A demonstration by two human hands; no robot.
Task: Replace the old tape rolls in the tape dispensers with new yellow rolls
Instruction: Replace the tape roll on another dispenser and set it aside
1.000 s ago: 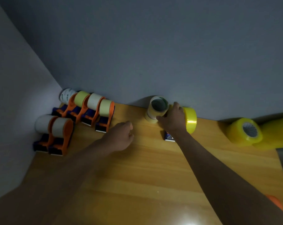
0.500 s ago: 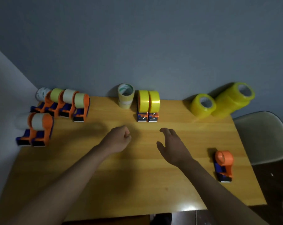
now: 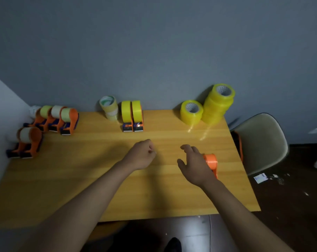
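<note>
Two dispensers with bright yellow rolls [image 3: 131, 113] stand side by side at the back middle of the wooden table [image 3: 117, 188]. A stack of old pale rolls [image 3: 109, 107] stands just left of them. Several orange dispensers with pale old rolls [image 3: 57, 119] crowd the back left, two more [image 3: 27, 142] sit nearer the left edge. New yellow rolls lie at the back right: a single one [image 3: 191, 112] and a stack [image 3: 219, 103]. An empty orange dispenser [image 3: 211, 163] stands right of my right hand [image 3: 195, 165], which hovers with fingers loosely spread. My left hand [image 3: 141, 156] is curled into a fist holding nothing.
A pale chair [image 3: 261, 140] stands off the table's right edge with something orange beside it. Grey walls close the back and left. Scraps of paper [image 3: 262, 178] lie on the dark floor at right.
My right hand let go of the yellow-roll dispenser at the back and moved right, close to the empty orange dispenser. The view pulled back and swung right. My left hand stayed curled.
</note>
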